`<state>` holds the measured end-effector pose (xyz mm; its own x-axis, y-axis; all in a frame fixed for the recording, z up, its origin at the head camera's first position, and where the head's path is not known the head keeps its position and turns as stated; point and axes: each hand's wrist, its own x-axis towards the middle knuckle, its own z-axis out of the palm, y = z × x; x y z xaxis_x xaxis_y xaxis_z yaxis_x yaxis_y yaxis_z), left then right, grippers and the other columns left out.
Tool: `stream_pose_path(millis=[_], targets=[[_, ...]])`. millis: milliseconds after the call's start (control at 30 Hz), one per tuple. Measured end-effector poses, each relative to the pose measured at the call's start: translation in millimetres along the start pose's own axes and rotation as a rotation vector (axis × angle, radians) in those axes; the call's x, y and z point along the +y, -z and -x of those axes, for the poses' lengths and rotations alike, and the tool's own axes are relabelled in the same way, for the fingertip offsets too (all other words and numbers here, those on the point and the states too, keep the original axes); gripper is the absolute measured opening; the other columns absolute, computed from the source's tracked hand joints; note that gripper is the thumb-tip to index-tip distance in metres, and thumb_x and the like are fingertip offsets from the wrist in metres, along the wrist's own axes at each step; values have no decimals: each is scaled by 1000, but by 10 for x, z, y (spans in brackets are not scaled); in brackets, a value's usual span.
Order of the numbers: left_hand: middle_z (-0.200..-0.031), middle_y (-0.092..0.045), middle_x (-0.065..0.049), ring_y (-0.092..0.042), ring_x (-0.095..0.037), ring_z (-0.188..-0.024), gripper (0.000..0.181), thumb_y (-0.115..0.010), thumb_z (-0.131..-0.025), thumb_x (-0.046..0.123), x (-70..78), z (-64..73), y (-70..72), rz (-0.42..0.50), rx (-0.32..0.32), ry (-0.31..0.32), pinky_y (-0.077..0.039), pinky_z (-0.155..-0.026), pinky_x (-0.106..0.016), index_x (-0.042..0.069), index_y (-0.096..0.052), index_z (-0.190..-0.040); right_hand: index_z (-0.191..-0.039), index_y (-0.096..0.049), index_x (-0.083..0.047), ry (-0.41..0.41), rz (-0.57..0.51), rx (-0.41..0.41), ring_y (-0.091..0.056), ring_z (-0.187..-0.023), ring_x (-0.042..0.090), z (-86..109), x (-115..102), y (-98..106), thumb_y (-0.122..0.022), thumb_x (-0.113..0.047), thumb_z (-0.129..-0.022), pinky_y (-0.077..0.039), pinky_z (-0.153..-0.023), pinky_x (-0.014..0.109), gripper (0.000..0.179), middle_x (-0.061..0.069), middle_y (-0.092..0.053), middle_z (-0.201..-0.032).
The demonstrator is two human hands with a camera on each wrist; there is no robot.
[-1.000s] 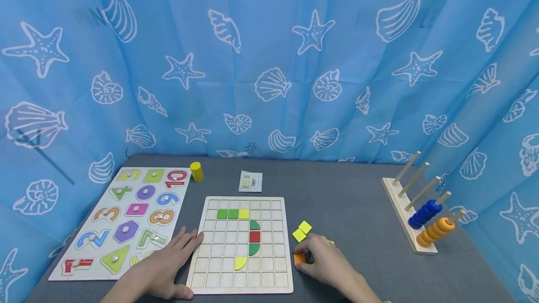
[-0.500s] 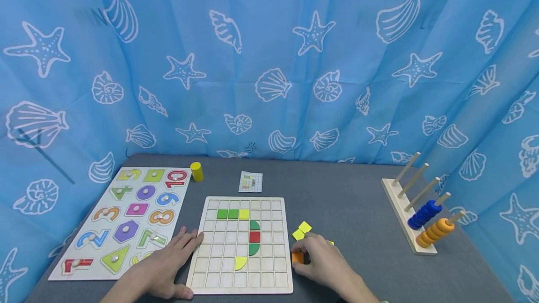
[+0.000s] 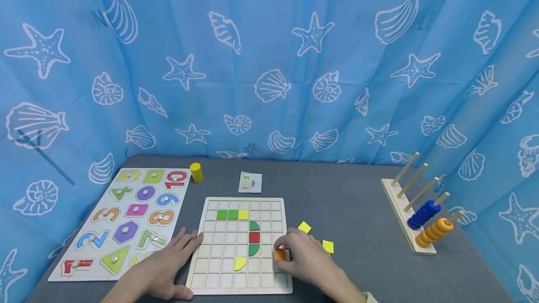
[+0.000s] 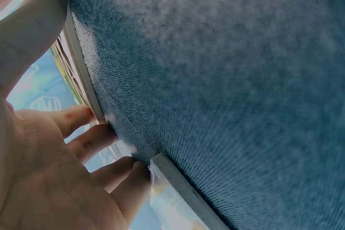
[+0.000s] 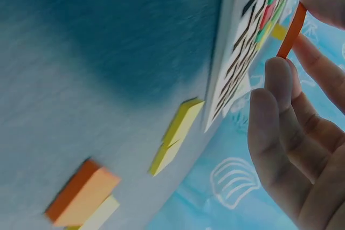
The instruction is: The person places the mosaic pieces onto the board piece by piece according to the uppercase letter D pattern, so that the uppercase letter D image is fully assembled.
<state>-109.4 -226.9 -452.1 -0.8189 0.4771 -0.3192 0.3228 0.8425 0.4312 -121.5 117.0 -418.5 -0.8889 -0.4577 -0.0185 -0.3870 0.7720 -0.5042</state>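
Note:
My right hand (image 3: 309, 258) pinches an orange square tile (image 3: 280, 255) between thumb and fingers, over the right columns of a wooden grid board (image 3: 219, 280). In the right wrist view the orange tile (image 5: 292, 30) shows edge-on, tilted between the fingertips. My left hand (image 3: 166, 265) lies along the board's left edge, fingers stretched out, thumb at its near left corner. On the board lie two green squares (image 3: 227, 214), a yellow square (image 3: 244, 214), two green quarter-circles (image 3: 254, 249), a red square (image 3: 254, 237) and a yellow quarter-circle (image 3: 240, 263).
Loose yellow tiles (image 3: 328, 246) lie right of the board, and an orange tile (image 5: 81, 197) shows in the right wrist view. A number puzzle (image 3: 97, 219) sits at left, a yellow cylinder (image 3: 196, 172) and pattern card (image 3: 250, 182) behind, a peg stacker (image 3: 410, 221) at right.
My right hand has lifted the orange tile from beside the board and carried it left over the board's right side. My left hand has stayed in place.

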Motion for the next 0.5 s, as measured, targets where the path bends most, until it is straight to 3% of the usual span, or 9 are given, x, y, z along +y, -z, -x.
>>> stream_pose_path(millis=[300,500], targets=[[-164,-32,-26,-18,-58,-152,122,-90,-67,56,-11,-2,-16,-6,12,-9,-35,-110,-74,3,-30,-159,-94,-81,-12,63,6,-35,-56,-72,4,-141,-206,-88,-83,-15,-76,-41,-56,17,18,-4,-65,-81],[-165,-32,-23,-18,-55,-154,121,-90,-66,57,0,-13,-16,11,2,30,-31,-114,-74,6,-32,-159,-94,-82,-13,108,5,-49,-50,-69,-1,-221,-343,-190,-84,-17,-78,-41,-56,15,17,-7,-66,-80]])
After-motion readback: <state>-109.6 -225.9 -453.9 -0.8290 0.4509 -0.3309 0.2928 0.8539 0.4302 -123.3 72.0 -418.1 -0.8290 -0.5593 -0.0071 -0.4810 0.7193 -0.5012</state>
